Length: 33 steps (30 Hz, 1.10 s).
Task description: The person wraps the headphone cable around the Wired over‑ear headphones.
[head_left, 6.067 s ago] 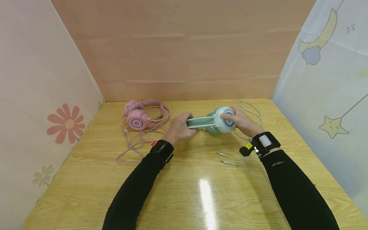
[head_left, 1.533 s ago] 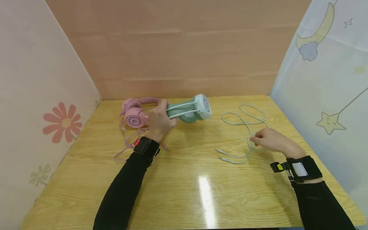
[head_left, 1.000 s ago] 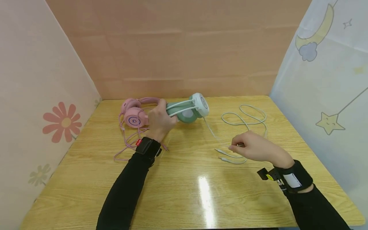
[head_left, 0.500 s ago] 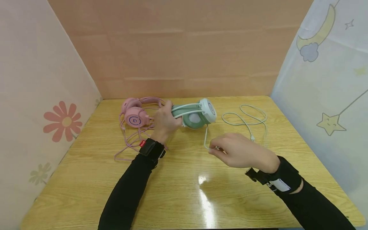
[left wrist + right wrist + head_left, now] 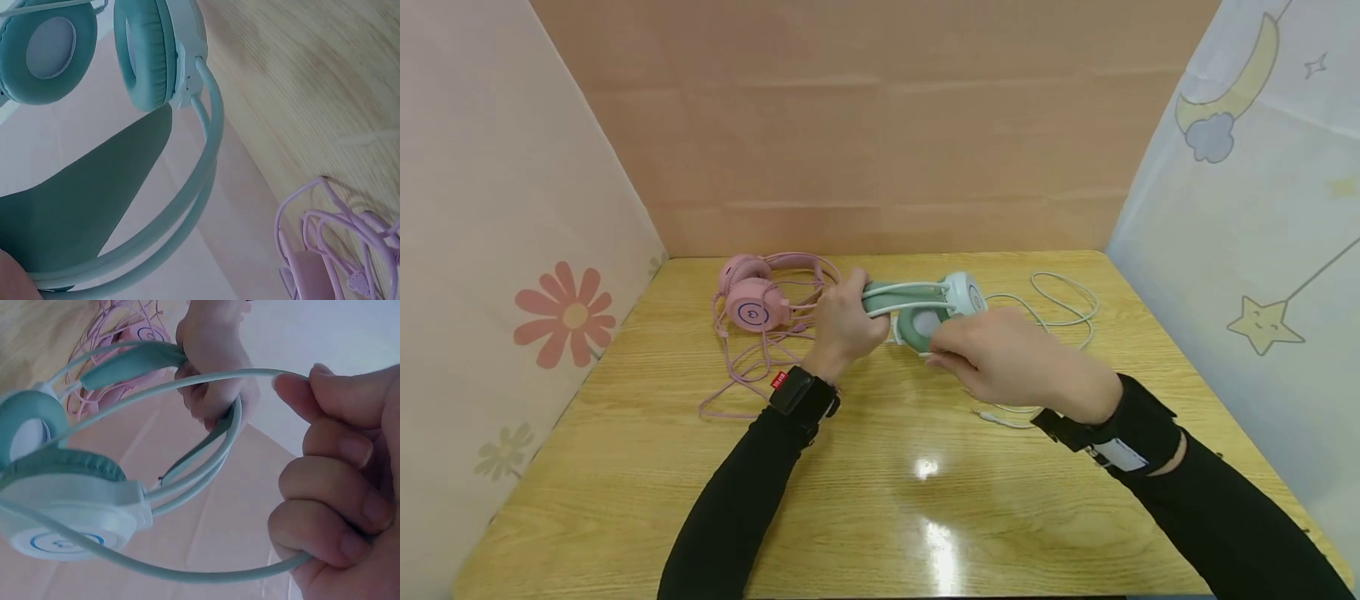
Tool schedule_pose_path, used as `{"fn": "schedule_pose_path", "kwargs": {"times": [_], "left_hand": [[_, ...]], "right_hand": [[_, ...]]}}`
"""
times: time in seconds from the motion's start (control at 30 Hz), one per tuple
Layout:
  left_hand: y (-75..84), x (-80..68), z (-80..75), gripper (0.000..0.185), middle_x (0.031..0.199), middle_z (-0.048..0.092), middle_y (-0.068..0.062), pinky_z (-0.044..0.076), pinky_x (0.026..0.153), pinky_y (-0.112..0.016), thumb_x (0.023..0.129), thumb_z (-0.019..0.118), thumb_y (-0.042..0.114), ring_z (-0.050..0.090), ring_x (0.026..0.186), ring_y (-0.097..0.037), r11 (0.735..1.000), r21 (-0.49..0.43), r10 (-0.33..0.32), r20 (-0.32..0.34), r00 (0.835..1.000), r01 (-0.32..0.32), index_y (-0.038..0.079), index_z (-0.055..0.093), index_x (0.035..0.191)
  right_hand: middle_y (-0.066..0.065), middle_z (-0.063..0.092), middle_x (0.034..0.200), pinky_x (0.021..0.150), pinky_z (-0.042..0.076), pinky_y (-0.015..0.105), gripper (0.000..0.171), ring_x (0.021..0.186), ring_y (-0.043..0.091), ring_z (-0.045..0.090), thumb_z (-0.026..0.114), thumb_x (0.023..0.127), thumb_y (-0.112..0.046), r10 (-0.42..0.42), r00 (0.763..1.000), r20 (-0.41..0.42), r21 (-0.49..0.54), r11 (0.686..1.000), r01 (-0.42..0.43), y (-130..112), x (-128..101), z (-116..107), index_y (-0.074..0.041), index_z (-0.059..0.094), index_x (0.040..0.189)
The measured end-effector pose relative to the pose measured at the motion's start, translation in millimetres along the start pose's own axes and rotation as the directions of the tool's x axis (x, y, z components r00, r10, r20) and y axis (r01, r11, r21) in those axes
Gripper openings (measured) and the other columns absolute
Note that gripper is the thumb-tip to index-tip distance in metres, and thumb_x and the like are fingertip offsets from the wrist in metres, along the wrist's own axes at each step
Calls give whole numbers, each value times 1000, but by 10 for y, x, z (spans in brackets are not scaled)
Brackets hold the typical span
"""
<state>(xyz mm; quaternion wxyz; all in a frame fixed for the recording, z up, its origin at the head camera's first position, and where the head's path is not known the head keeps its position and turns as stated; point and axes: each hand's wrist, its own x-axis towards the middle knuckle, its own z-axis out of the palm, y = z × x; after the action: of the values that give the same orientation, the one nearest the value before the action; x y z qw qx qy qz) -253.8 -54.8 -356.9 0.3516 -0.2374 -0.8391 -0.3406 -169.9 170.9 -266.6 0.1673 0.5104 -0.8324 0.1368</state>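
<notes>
The mint-green and white headphones (image 5: 943, 307) are held just above the wooden table (image 5: 880, 500). My left hand (image 5: 850, 321) grips their headband (image 5: 187, 206) at its left end. My right hand (image 5: 973, 354) sits just in front of the ear cup (image 5: 62, 512), fingers (image 5: 337, 487) curled round the pale cable (image 5: 187, 572). The rest of that cable (image 5: 1063, 304) loops on the table to the right, and its plugs (image 5: 992, 417) lie below my right wrist. In the right wrist view my left hand (image 5: 212, 356) grips the band above.
Pink headphones (image 5: 752, 304) with a tangled pink cable (image 5: 737, 375) lie at the back left, close to my left hand; the pink cable (image 5: 325, 250) also shows in the left wrist view. Panels wall the table on the left, back and right.
My right hand left the ear cup, took the pale cable on the right and carried it left to the ear cup. My left hand moved the headphones left, then a little rightward again.
</notes>
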Motion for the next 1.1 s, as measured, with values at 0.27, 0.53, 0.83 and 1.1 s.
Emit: {"fn": "schedule_pose_path", "kwargs": {"times": [0.27,0.53,0.83,1.1], "left_hand": [[39,-23,-9,20,66,37,-1,28,49,-29,70,60,4,32,51,-14,994,-99,47,41,998,-43,1,53,89],[63,-30,-39,16,65,33,1,27,52,-30,72,58,1,31,52,-14,973,-229,17,93,996,5,4,50,86],[55,-48,-50,11,63,28,5,25,53,-28,75,55,-1,24,52,-9,935,-354,11,126,992,35,6,50,82],[15,-37,-74,12,64,25,5,24,57,-29,78,52,-3,20,54,-9,883,-464,13,175,984,71,7,47,78]], "right_hand": [[-9,54,74,53,39,24,13,59,3,43,76,88,-6,-24,996,-91,-25,999,21,135,83,-152,-14,67,85],[-3,67,76,53,42,26,7,57,3,47,74,89,-3,39,994,-104,-7,999,-40,357,132,-247,-10,72,90],[-1,70,78,54,43,26,6,54,2,47,71,93,-2,117,989,-86,115,988,-107,607,108,-261,-6,75,95],[-7,60,69,54,40,25,8,52,5,43,68,96,-6,237,970,-44,173,959,-226,785,62,-206,-6,76,95]]}}
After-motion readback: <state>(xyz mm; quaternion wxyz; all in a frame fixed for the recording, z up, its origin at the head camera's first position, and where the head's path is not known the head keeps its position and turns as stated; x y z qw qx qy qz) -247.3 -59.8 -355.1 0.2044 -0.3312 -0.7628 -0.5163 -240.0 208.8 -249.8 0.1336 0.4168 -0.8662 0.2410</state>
